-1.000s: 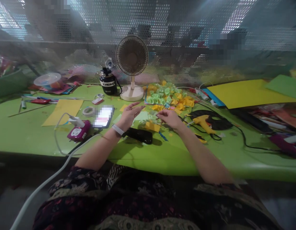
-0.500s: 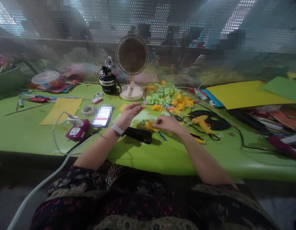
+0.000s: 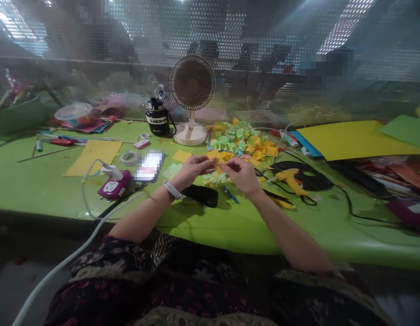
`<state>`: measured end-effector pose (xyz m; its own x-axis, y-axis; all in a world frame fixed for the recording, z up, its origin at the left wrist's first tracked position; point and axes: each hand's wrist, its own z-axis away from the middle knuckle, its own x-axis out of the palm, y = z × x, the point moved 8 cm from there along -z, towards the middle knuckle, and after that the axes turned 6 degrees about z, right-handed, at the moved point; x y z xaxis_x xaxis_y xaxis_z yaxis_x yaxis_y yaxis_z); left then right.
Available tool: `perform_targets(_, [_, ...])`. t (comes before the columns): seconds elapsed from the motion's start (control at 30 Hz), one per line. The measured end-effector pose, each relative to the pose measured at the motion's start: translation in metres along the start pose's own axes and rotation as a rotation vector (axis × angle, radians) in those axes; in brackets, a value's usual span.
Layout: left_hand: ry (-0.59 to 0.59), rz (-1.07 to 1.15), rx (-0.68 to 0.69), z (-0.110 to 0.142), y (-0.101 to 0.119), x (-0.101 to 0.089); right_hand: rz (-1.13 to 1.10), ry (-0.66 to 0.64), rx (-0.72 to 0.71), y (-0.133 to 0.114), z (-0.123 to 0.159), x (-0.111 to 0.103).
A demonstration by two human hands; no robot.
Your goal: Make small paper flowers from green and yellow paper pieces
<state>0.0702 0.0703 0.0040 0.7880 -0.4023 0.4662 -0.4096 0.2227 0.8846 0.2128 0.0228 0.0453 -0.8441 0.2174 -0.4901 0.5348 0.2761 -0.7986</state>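
A small orange-yellow piece of paper (image 3: 215,156) is pinched between my two hands above the table. My left hand (image 3: 193,171), with a pale band on its wrist, grips it from the left with fingers closed together. On the other side, my right hand (image 3: 241,175) has thumb and fingertips shut on the same paper. The paper's lower part is partly hidden by my fingers. Behind it lies a heap of folded green and yellow paper pieces (image 3: 237,138). Below my hands are a black elongated object (image 3: 203,195) and paper scraps (image 3: 216,179).
A fan (image 3: 192,86) and a dark bottle (image 3: 157,118) stand at the back. To the left lie a phone (image 3: 149,166), a tape roll (image 3: 128,158) and a purple power adapter (image 3: 115,186). On the right are a yellow glue gun (image 3: 290,180), a cutter (image 3: 280,200) and cables.
My right hand has lifted the orange-yellow paper off the scraps. My left hand has come rightward to meet it and now grips the paper too. The view has shifted slightly.
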Motion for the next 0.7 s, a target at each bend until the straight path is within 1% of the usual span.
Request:
perform_targets(0.07, [-0.009,0.012,0.011,0.000,0.002,0.000,0.069,0.034,-0.070,-0.005,0.003,-0.006])
perform_targets(0.17, [-0.013,0.020,-0.014,-0.001,0.003,-0.002,0.156,0.131,-0.230,-0.014,0.002,-0.028])
perform_targets(0.23, [-0.028,0.014,-0.035,-0.001,0.003,-0.003,0.206,0.086,-0.350,-0.019,0.001,-0.032])
perform_targets(0.3, [-0.044,0.003,-0.036,-0.002,0.002,-0.003,0.248,-0.012,-0.446,-0.024,0.001,-0.026])
perform_targets(0.37, [-0.057,-0.009,-0.029,-0.001,0.002,-0.002,0.270,-0.085,-0.510,-0.027,0.003,-0.018])
perform_targets(0.43, [-0.071,-0.019,-0.032,0.000,0.001,0.000,0.274,-0.110,-0.546,-0.030,0.006,-0.011])
perform_targets(0.5, [-0.084,-0.029,-0.042,0.002,0.001,0.002,0.268,-0.100,-0.557,-0.031,0.008,-0.009])
perform_targets(0.7, [-0.099,-0.070,-0.042,0.004,0.001,0.004,0.177,-0.056,-0.553,-0.032,0.009,-0.011])
